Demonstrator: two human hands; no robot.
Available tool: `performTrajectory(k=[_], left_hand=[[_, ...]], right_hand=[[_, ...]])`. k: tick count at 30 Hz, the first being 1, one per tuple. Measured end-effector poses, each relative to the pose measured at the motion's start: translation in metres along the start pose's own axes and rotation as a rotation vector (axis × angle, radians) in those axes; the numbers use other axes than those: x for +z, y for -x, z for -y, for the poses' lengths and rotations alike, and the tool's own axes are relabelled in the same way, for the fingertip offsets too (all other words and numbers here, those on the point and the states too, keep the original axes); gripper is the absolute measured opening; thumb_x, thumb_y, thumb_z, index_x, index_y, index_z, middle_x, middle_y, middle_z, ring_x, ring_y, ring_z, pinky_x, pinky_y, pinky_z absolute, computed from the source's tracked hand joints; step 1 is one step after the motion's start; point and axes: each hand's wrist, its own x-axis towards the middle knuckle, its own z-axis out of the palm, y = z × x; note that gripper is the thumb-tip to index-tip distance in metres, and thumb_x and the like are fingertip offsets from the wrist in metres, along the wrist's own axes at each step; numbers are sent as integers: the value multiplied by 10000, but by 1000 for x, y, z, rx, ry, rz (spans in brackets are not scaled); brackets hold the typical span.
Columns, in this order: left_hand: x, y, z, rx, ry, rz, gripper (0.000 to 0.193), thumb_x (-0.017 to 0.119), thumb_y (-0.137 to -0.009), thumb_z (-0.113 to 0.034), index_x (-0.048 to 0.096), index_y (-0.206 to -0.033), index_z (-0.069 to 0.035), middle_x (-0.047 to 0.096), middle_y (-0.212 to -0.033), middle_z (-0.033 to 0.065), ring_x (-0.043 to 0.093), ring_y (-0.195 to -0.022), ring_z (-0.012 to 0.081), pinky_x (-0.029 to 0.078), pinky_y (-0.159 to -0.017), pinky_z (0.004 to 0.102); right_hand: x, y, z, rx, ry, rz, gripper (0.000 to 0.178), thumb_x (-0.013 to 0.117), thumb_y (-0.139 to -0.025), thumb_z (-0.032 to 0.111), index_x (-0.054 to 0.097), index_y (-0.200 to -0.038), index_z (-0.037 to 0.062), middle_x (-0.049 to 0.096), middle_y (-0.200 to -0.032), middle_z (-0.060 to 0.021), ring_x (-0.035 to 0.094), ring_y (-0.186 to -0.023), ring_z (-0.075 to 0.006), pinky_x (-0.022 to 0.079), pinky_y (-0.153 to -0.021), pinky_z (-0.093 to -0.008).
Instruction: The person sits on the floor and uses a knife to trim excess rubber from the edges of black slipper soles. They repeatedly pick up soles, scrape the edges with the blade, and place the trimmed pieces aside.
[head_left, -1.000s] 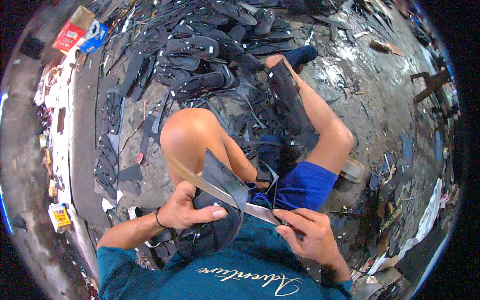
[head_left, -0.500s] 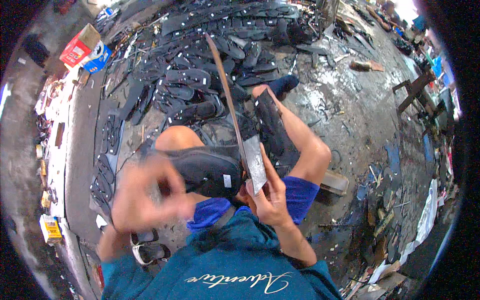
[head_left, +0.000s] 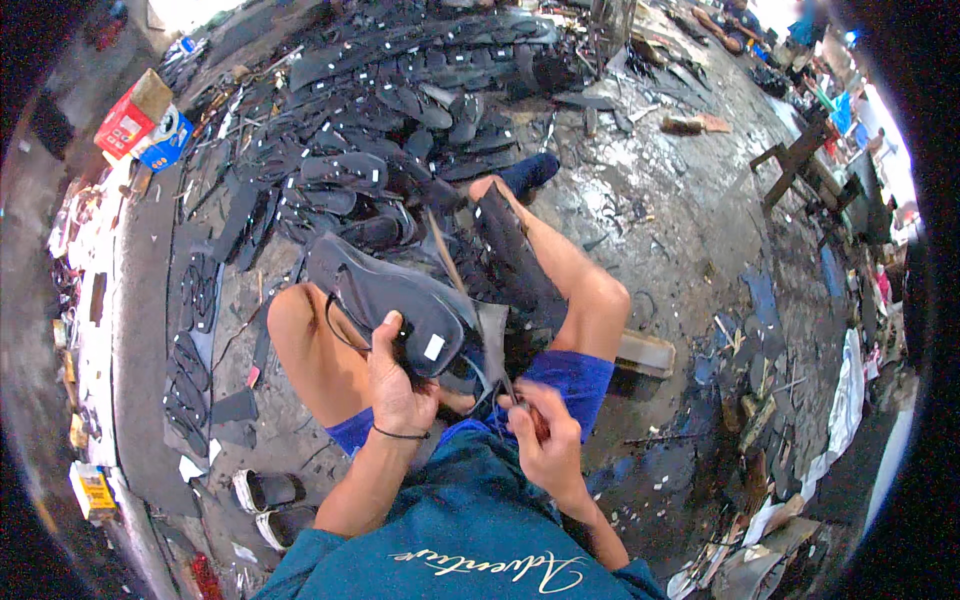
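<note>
My left hand (head_left: 400,390) grips the heel end of a black sandal (head_left: 390,295), its thumb on top beside a white label. The sandal is tilted over my lap, its toe end pointing up and left. My right hand (head_left: 548,440) is closed around the reddish-brown handle of a long knife. The grey blade (head_left: 493,335) runs up beside the sandal's heel edge; whether it touches is not plain. A thin dark strip curls below the heel, near the blade. Another black piece (head_left: 515,245) lies along my right shin.
Black sandals (head_left: 350,175) lie heaped ahead of my feet. A red box (head_left: 132,118) stands far left, and a yellow carton (head_left: 93,490) near left. A light block (head_left: 645,353) sits right of my thigh. A brush (head_left: 695,125) and scraps lie farther right.
My left hand, blurred before, now holds the sandal, which has turned toe-up. My right hand has shifted slightly, and the long knife has swung down toward the sandal's heel edge.
</note>
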Motion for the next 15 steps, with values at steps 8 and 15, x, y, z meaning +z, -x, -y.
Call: performTrajectory(k=[8,15], left_hand=[[-24,25,-2,12,-194,-60,246,606,-912,-273,607,-1073,-86,685,-987,44,684,-846,199,576,-772,381],[-71,43,-3,-17,-330,-47,331,563,-905,-225,560,-1166,-22,678,-1013,105,687,-850,253,580,-782,406]], right_hand=[[-36,56,18,109,254,109,275,724,-811,123,678,-1058,11,703,-888,-146,660,-640,-220,535,-586,-313],[11,7,22,120,186,310,272,694,-823,102,654,-1079,21,673,-882,-168,676,-719,-281,533,-626,-329]])
